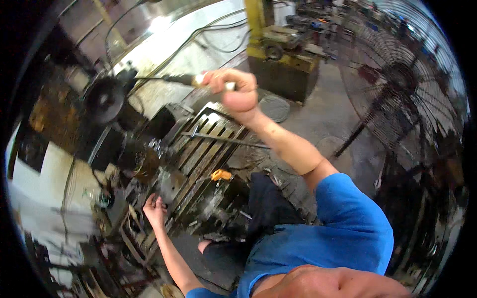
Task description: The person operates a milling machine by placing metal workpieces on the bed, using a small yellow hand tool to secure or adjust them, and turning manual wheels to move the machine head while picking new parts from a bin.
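My right hand [240,91], raised and stretched forward, is closed around the pale end of a lever handle [180,79]. The dark rod of this lever runs left to a round dark hub [105,99] on the machine. Lower and to the left, my left hand [155,209] has its fingers curled beside a greasy metal block [170,183] on the machine table. Whatever those fingers hold, if anything, is too small to make out. Between my hands stretches the slotted metal table [211,130], with a thin bar [226,139] lying across it.
An orange-yellow object [221,175] lies on the near edge of the machine. A large caged fan [400,75] stands at the right. Beyond my right hand is a yellow machine column with a dark base [283,72]. Cables [198,31] cross the pale surface at the back.
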A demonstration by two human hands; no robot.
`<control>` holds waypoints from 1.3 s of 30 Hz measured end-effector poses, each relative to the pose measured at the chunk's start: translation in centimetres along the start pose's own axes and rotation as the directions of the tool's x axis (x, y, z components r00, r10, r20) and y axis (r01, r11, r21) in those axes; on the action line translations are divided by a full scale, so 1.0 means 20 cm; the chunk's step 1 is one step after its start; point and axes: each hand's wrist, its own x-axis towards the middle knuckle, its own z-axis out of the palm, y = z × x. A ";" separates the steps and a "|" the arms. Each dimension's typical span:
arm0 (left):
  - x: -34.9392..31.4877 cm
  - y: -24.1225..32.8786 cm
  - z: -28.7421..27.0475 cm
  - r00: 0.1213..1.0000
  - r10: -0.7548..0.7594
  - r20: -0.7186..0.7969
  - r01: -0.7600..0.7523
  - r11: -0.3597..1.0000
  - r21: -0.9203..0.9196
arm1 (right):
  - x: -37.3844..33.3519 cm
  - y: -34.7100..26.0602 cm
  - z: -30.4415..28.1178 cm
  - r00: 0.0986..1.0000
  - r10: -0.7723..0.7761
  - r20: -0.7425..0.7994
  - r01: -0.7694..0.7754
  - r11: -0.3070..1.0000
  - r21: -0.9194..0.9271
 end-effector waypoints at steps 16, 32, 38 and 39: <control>-1.50 -0.39 -1.20 0.787 -0.300 -0.540 0.373 0.927 0.027 | -0.11 0.15 -0.07 0.998 -0.058 0.034 0.050 0.977 0.207; -3.85 -0.60 -1.29 -0.339 -0.333 -0.880 0.740 0.483 -0.468 | -0.07 0.48 -0.51 0.924 -0.260 0.279 0.262 0.965 0.030; -4.28 -0.70 -1.06 -0.477 -0.377 -0.794 0.689 0.401 -0.604 | 0.03 0.37 -0.36 0.721 -0.502 0.477 0.644 0.739 -0.196; -4.26 -0.69 -1.06 -0.481 -0.361 -0.799 0.726 0.347 -0.594 | 0.02 0.34 -0.35 0.753 -0.472 0.459 0.615 0.752 -0.236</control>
